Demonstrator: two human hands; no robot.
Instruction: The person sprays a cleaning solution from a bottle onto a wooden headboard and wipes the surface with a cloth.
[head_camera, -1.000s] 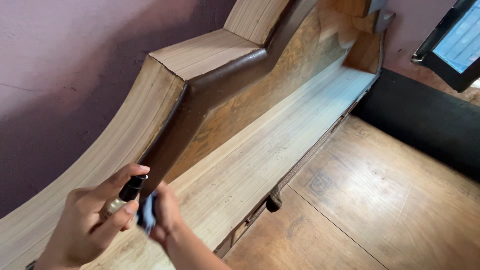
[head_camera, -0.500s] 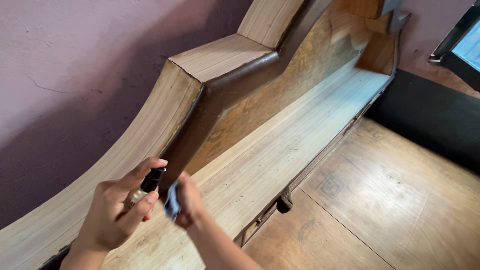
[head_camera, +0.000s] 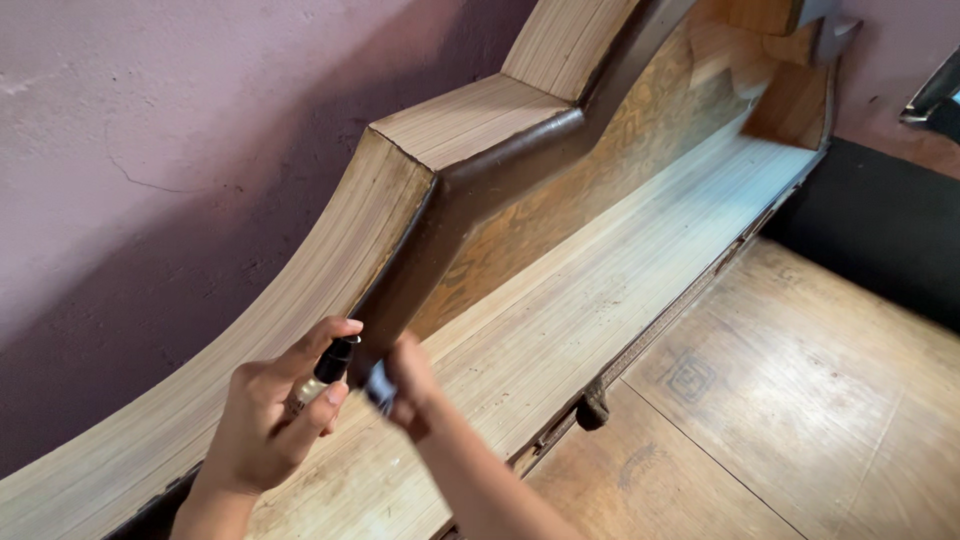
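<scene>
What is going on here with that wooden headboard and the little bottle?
A person stands over a wooden headboard set against a purple wall. The left hand holds a small spray bottle with a black nozzle, index finger resting on top. The right hand presses a small bluish cloth against the headboard's dark brown trim, right next to the nozzle. A flat wooden board lies alongside.
</scene>
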